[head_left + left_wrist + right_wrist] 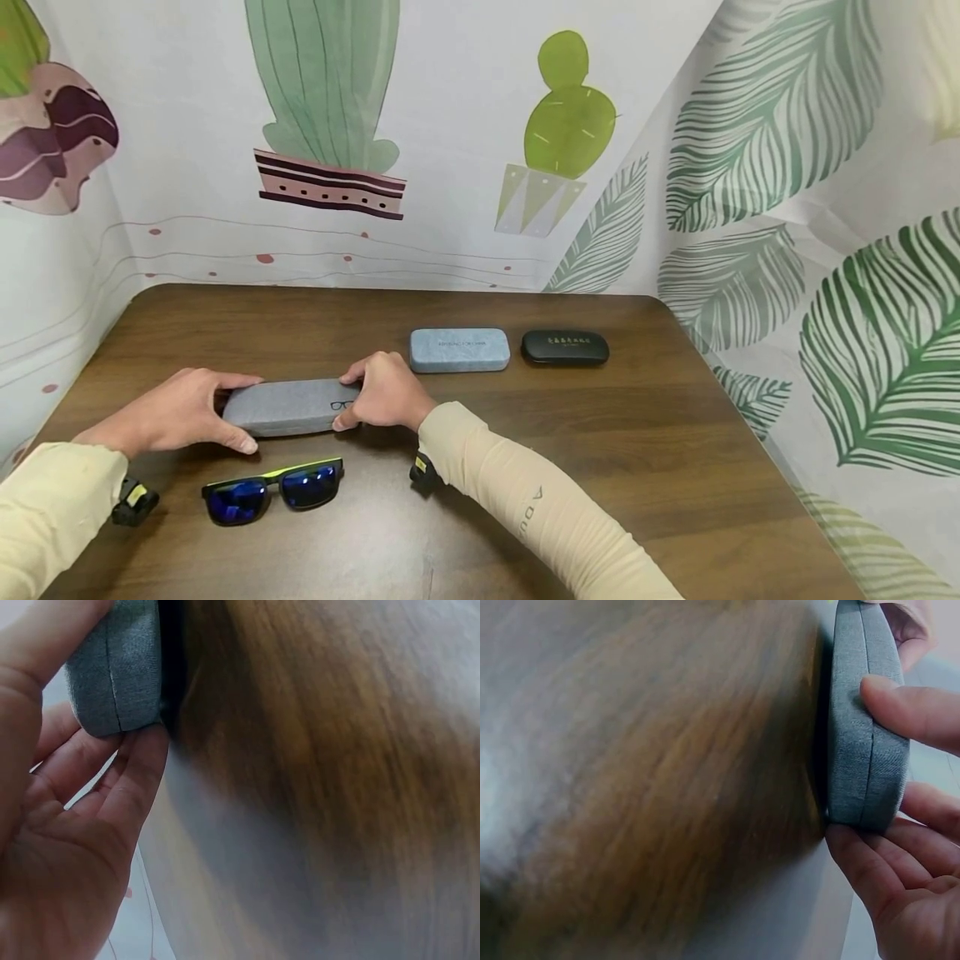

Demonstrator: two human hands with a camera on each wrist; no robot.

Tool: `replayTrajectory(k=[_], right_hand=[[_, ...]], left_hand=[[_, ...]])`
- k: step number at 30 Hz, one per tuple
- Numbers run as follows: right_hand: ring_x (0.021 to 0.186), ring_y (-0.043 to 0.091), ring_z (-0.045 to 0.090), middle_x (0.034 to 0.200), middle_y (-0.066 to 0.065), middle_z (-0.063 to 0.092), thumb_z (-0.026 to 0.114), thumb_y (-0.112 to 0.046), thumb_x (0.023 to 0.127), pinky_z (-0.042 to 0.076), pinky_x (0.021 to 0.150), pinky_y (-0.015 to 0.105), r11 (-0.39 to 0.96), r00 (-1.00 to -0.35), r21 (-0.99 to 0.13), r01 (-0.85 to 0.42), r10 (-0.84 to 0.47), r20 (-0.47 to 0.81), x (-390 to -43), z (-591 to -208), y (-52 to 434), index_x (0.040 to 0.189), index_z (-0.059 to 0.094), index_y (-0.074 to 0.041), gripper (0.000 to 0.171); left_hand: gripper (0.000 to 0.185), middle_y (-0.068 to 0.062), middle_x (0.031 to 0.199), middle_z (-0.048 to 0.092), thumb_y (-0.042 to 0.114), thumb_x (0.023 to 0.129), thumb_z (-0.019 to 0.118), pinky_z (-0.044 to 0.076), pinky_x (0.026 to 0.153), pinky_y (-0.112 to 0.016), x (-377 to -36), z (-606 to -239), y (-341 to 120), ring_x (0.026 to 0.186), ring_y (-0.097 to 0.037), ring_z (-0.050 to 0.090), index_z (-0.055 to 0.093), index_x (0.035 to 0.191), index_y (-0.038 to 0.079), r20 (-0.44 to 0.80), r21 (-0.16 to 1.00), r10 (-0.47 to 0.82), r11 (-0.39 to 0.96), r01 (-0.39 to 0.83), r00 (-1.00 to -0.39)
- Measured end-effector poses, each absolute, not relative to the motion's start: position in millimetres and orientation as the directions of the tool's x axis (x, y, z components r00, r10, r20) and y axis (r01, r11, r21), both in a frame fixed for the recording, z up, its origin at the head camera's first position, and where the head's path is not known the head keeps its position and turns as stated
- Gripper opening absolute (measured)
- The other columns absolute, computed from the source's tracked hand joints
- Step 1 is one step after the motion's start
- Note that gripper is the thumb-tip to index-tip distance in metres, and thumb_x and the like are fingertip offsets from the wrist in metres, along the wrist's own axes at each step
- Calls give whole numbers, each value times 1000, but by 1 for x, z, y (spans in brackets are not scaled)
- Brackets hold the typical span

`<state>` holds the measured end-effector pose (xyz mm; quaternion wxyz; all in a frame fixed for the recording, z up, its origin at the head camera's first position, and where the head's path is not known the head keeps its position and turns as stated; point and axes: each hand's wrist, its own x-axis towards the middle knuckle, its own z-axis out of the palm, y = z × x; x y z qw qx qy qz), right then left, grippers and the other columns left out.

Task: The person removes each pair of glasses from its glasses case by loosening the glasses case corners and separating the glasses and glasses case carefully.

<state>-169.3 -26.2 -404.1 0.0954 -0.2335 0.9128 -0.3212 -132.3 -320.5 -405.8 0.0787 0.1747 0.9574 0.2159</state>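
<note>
With left hand (180,412) and right hand (386,390) curled round ends of gray case (288,408), apparently positioning it, next likely needing steadiness.

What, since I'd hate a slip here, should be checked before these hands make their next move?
1. Left hand on the gray case: ok, it grips the left end.
2. Right hand on the case: ok, it grips the right end.
3. Gray case closed: ok, its seam shows no gap in the wrist views.
4. Sunglasses clear of the hands: ok, they lie on the table, nearer the person than the case, touching neither hand.
5. Gray case's contents: cannot tell, the inside is hidden.
6. Black case out of the way: ok, it sits apart, beyond the blue case.
</note>
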Motion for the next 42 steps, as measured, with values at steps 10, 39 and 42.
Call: replayTrajectory(k=[10, 39, 42], right_hand=[[101, 2, 68, 112, -8, 79, 98, -36, 66, 48, 81, 9, 724, -842, -520, -454, -539, -15, -168, -403, -28, 115, 80, -18, 55], [71, 0, 56, 98, -3, 81, 90, -46, 77, 44, 66, 9, 687, -719, -307, -658, -695, -16, -171, -399, -25, 130, 74, -16, 63], [71, -1, 55, 103, -2, 82, 91, -46, 77, 44, 67, 8, 686, -720, -311, -658, -694, -8, -172, -399, -26, 129, 75, -16, 63]], left_hand=[[89, -8, 109, 74, 48, 68, 93, 46, 70, -25, -129, -407, -320, 86, -14, 58, 64, 140, 4, -102, 445, 366, 848, 287, -925], [80, 2, 100, 75, 47, 65, 96, 47, 68, -23, -129, -408, -322, 80, -4, 57, 71, 131, 8, -32, 437, 364, 843, 315, -931], [81, 2, 100, 75, 47, 65, 96, 47, 68, -22, -129, -408, -323, 80, -4, 57, 71, 131, 8, -38, 439, 359, 844, 307, -933]])
